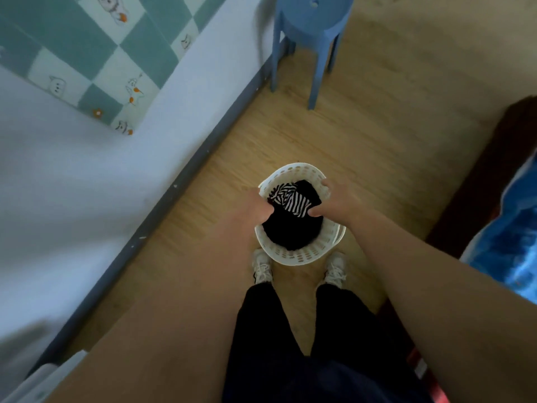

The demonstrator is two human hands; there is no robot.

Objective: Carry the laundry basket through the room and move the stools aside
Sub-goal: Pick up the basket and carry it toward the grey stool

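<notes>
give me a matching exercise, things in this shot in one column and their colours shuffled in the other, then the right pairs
1 laundry basket
2 stool
3 top garment in the basket
4 bed cover

a teal and white checks
b white, perforated
c blue
d black and white stripes

Pairs: 1-b, 2-c, 3-d, 4-a

We grip the basket [299, 257] just before our shoes [263, 269], left hand [255, 207] on its left rim, right hand [334, 202] on its right rim, clothes [290, 228] inside it. Well ahead, the stool [313, 21] stands on the floor [363, 141], just beside the wall [87, 184] that runs along our left. A bed [508, 228] lies to our right.
</notes>
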